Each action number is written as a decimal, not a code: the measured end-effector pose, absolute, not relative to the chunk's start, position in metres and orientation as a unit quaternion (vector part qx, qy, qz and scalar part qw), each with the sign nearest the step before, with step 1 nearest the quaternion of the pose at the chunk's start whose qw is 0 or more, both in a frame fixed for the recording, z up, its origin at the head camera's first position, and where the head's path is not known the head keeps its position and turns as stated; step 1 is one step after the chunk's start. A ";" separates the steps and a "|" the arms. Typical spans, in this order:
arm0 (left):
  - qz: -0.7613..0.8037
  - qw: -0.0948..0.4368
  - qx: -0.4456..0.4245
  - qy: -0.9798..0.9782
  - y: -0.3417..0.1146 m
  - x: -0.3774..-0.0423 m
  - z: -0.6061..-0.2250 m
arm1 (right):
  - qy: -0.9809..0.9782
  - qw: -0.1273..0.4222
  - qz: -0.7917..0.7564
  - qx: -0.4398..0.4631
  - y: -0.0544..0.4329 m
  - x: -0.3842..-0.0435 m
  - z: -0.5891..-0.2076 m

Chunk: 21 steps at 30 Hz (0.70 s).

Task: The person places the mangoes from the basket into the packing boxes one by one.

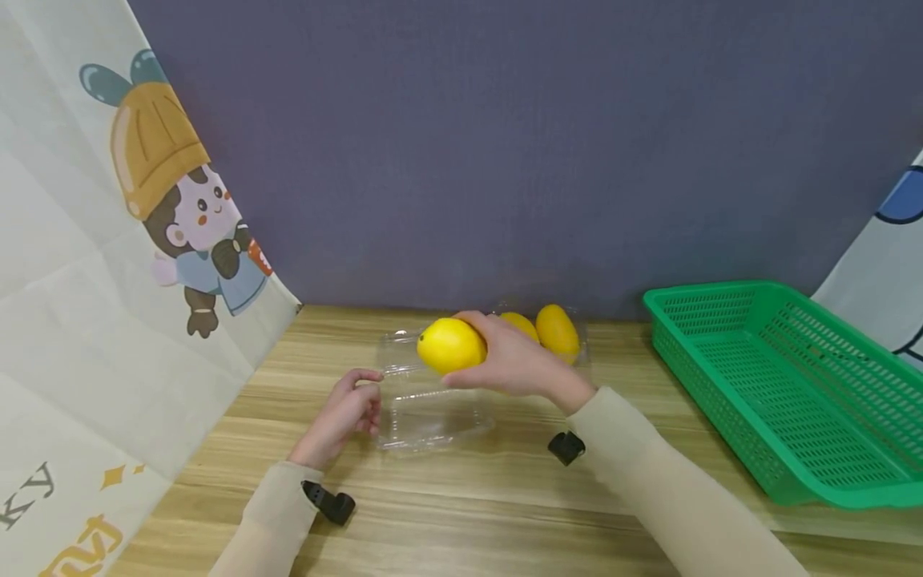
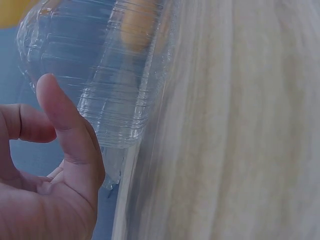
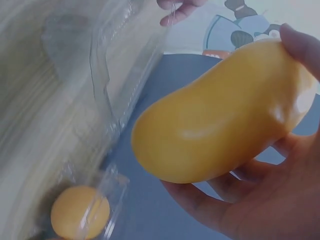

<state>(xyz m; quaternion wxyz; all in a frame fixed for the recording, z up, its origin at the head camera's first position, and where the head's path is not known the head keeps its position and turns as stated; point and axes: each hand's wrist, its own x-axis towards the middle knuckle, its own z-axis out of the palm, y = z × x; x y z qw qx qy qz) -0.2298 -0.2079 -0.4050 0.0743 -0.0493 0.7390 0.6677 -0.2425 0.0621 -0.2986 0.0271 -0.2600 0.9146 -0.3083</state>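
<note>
My right hand (image 1: 515, 361) grips a yellow mango (image 1: 452, 346), fingers over the top and thumb below, above a clear plastic box (image 1: 433, 417) on the table. Smooth and elongated, the same mango (image 3: 220, 120) fills much of the right wrist view. At the box's left edge is my left hand (image 1: 342, 413), its fingers loosely bent and holding nothing. Whether a fingertip touches the plastic I cannot tell. Behind the right hand, another mango (image 1: 558, 330) and a partly hidden yellow fruit (image 1: 521, 324) lie in clear plastic packaging.
A green perforated basket (image 1: 699, 381) stands on the right of the wooden table (image 1: 433, 513). Along the back rises a dark blue-grey panel (image 1: 469, 160). A white printed cloth (image 1: 58, 240) borders the left side.
</note>
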 end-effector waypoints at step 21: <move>0.663 0.071 -0.056 0.743 -0.205 -0.229 -0.404 | 0.902 0.017 -0.319 -0.290 0.026 -0.246 -0.334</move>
